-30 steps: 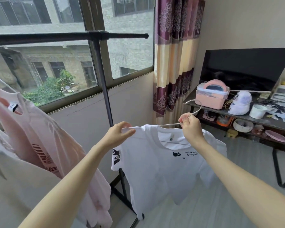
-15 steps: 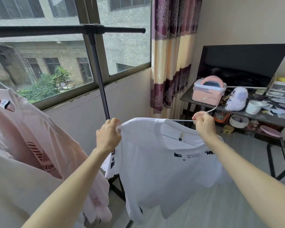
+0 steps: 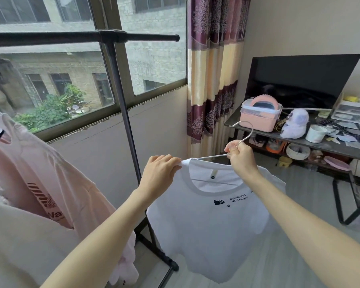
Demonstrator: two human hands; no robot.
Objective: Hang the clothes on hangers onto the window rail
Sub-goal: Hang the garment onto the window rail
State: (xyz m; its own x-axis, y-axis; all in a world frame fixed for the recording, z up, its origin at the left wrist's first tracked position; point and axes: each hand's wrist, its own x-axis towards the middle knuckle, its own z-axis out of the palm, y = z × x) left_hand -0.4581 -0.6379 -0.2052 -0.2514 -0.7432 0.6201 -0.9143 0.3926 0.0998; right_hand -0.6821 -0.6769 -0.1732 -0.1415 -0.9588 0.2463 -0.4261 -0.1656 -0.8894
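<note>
A white T-shirt (image 3: 212,221) with a small dark print hangs on a thin white wire hanger (image 3: 244,132), held in front of me below the rail. My right hand (image 3: 240,156) grips the hanger at the base of its hook. My left hand (image 3: 160,173) pinches the shirt's left shoulder over the hanger's end. The black rail (image 3: 75,37) runs across the window, up and to the left of the shirt. A pink T-shirt (image 3: 50,183) and a beige garment (image 3: 19,242) hang at the left.
The rail's black upright post (image 3: 125,125) stands just behind my left hand, its foot (image 3: 170,265) on the floor. A striped curtain (image 3: 212,69) hangs at the window's right. A cluttered dark table (image 3: 328,146) with a pink box (image 3: 260,115) stands at the right.
The shirt's left shoulder has been pulled further onto the hanger, and the collar now sits flatter. My right hand has risen slightly, and the hook points up to the left.
</note>
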